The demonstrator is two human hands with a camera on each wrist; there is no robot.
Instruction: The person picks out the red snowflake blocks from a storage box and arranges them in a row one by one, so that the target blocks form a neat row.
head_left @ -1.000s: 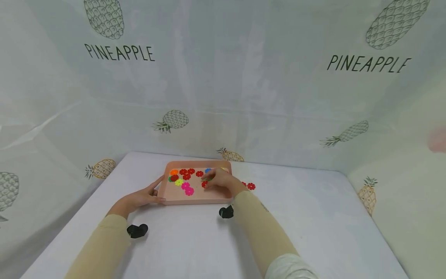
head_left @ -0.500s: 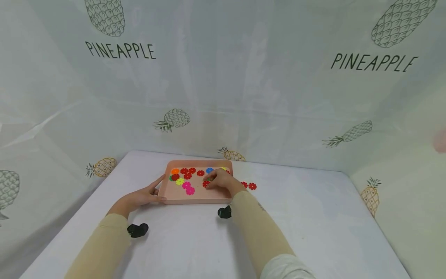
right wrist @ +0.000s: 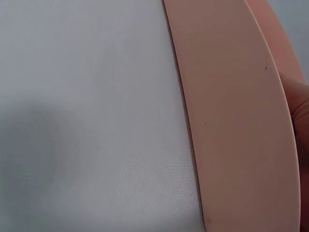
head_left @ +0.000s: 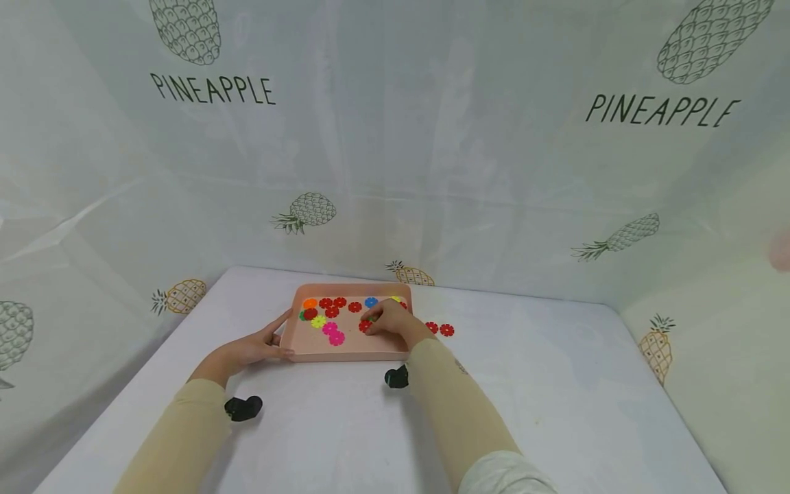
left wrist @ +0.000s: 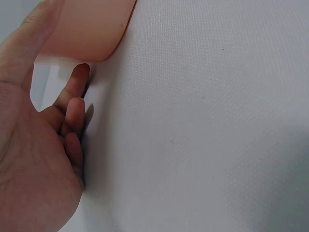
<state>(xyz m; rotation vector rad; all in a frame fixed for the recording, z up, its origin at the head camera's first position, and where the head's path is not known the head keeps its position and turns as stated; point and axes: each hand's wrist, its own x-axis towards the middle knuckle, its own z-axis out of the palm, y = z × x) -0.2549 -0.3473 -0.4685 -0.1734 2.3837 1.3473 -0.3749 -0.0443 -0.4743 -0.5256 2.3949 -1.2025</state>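
In the head view a shallow pink tray [head_left: 345, 356] holds several small flower-shaped pieces. My left hand [head_left: 249, 348] rests at its left end, index finger along the side and thumb at the near corner. The left wrist view shows the thumb overlapping the tray wall [left wrist: 91, 31], with the other fingers relaxed on the table. Inside the tray, at the right, thumb and fingertips of my right hand [head_left: 393, 320] are round a red flower-shaped piece [head_left: 365, 327]; a bit of green shows beside it. In the right wrist view the tray wall hides most of that hand [right wrist: 303, 121].
Two red flower pieces [head_left: 447, 330] lie on the white table [head_left: 555, 384] right of the tray. Red, pink [head_left: 336, 338], yellow, orange and blue [head_left: 371, 302] ones lie inside. A pineapple-print cloth [head_left: 395, 137] hangs behind and at both sides.
The view has shifted slightly. My right hand stays at the same red flower piece, its fingertips moving only a little; the left hand keeps its place on the tray.
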